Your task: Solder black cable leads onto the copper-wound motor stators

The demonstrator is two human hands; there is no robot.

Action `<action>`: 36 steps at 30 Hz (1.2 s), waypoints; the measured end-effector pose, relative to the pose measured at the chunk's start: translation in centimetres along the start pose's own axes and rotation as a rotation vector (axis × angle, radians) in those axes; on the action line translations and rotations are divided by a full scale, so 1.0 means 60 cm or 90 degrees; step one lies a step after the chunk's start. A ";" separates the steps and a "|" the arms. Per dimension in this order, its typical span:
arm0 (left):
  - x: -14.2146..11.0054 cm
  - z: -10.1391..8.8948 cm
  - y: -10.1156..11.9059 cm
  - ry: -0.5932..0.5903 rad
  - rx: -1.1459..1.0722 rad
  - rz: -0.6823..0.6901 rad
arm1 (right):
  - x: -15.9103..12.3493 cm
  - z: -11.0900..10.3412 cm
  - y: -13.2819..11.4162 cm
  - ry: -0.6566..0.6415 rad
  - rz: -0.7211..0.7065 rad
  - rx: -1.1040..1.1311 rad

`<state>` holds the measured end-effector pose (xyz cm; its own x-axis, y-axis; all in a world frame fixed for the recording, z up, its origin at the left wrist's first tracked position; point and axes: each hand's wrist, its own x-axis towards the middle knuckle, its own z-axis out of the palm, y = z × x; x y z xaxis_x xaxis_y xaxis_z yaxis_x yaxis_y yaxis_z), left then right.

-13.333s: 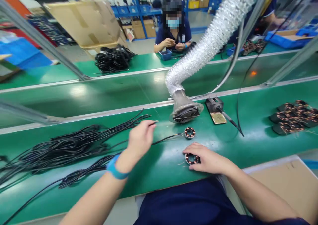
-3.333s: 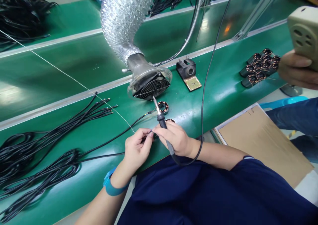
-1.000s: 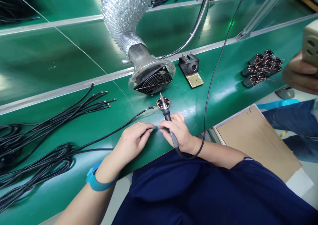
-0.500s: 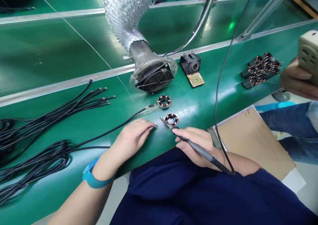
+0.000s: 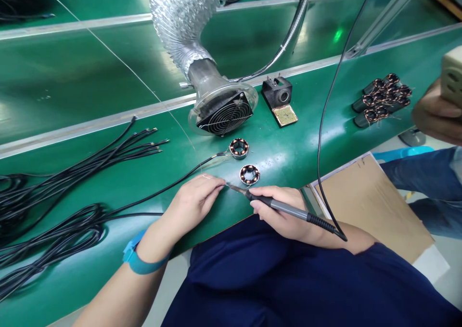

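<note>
Right hand [image 5: 285, 211] is wrapped around a slim black-handled soldering iron [image 5: 285, 209], lying nearly flat with its tip just at the left hand [image 5: 193, 202]. Left fingertips are pinched together on a thin silvery solder wire [image 5: 119, 59] over the green bench mat [image 5: 288, 149]. Two round copper-wound stator rings [image 5: 249, 174] sit just beyond the tip.

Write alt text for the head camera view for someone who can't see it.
A person's right hand holds a soldering iron with its tip beside the left hand, which pinches a thin wire on a green bench. Two copper-wound stators lie just beyond, before a fume-extraction fan.
</note>
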<state>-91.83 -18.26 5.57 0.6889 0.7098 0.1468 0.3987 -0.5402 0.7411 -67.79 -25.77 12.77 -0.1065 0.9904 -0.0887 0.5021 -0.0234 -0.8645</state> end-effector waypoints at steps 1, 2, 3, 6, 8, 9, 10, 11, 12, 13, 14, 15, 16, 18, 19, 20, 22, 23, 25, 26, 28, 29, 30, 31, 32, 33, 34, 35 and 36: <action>0.000 0.000 0.000 -0.001 -0.002 -0.001 | 0.000 0.000 0.000 0.003 0.001 0.005; 0.000 0.000 0.000 -0.001 -0.004 -0.003 | 0.000 0.000 -0.001 0.004 0.000 0.008; -0.001 0.001 0.001 -0.001 -0.006 -0.006 | 0.000 0.000 -0.001 0.003 -0.001 0.007; 0.000 0.001 0.001 0.001 -0.016 -0.013 | 0.003 -0.002 -0.004 -0.013 0.003 -0.011; 0.001 0.001 0.002 0.007 -0.020 -0.012 | 0.005 -0.004 -0.005 -0.024 0.006 -0.020; 0.002 0.000 0.003 0.008 -0.022 -0.012 | 0.005 -0.005 -0.006 -0.026 0.002 -0.021; 0.002 -0.001 0.003 0.008 -0.023 -0.011 | 0.006 -0.005 -0.006 -0.026 -0.003 -0.021; 0.003 -0.001 0.004 0.006 -0.022 -0.011 | 0.006 -0.006 -0.006 -0.025 -0.009 -0.020; 0.003 -0.002 0.005 0.004 -0.021 -0.012 | 0.007 -0.006 -0.005 -0.021 -0.014 -0.019; 0.003 -0.003 0.006 0.003 -0.020 -0.012 | 0.006 -0.006 -0.005 -0.018 -0.016 -0.017; 0.003 -0.003 0.006 0.004 -0.019 -0.012 | 0.006 -0.005 -0.005 -0.015 -0.016 -0.015; 0.003 -0.003 0.007 0.005 -0.020 -0.012 | 0.005 -0.004 -0.004 -0.015 -0.015 -0.013; 0.003 -0.004 0.007 0.007 -0.022 -0.014 | 0.005 -0.003 -0.004 -0.015 -0.013 -0.009; 0.003 -0.003 0.006 0.009 -0.025 -0.017 | 0.002 -0.001 -0.001 -0.003 -0.013 0.005; 0.003 -0.003 0.005 0.009 -0.024 -0.018 | 0.001 0.000 0.000 0.008 -0.015 0.016; 0.002 -0.002 0.005 0.009 -0.021 -0.017 | -0.001 0.001 0.002 0.021 -0.017 0.026; 0.002 -0.002 0.004 0.007 -0.014 -0.012 | -0.002 0.002 0.004 0.046 -0.020 0.037; 0.001 -0.002 0.003 0.007 -0.012 -0.009 | -0.003 0.002 0.005 0.051 -0.020 0.033; 0.000 -0.002 0.004 0.006 -0.011 -0.006 | -0.002 0.001 0.006 0.052 -0.020 0.016; 0.000 -0.002 0.004 0.005 -0.011 -0.005 | -0.002 0.001 0.005 0.053 -0.021 0.009; -0.001 -0.003 0.004 0.002 -0.010 -0.003 | -0.001 0.001 0.004 0.051 -0.019 0.008; -0.001 -0.003 0.004 0.000 -0.010 -0.003 | -0.001 0.001 0.004 0.053 -0.016 0.014; -0.001 -0.003 0.004 -0.001 -0.011 -0.003 | -0.002 0.002 0.004 0.057 -0.013 0.021; -0.001 -0.003 0.004 -0.001 -0.011 -0.004 | -0.002 0.002 0.004 0.060 -0.012 0.027; 0.000 -0.003 0.004 -0.001 -0.013 -0.005 | -0.002 0.002 0.004 0.063 -0.014 0.031; 0.000 -0.004 0.004 -0.001 -0.015 -0.006 | -0.002 0.002 0.004 0.065 -0.019 0.032; 0.000 -0.004 0.004 0.000 -0.016 -0.006 | -0.002 0.001 0.005 0.068 -0.026 0.030; 0.000 -0.003 0.004 0.001 -0.016 -0.005 | -0.001 0.001 0.007 0.068 -0.036 0.028; 0.000 -0.003 0.004 0.002 -0.014 -0.003 | -0.001 0.002 0.009 0.066 -0.043 0.027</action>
<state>-91.83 -18.31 5.88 0.6848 0.7142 0.1447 0.3888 -0.5261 0.7563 -67.63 -25.85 12.27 -0.0481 0.9986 0.0204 0.4602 0.0403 -0.8869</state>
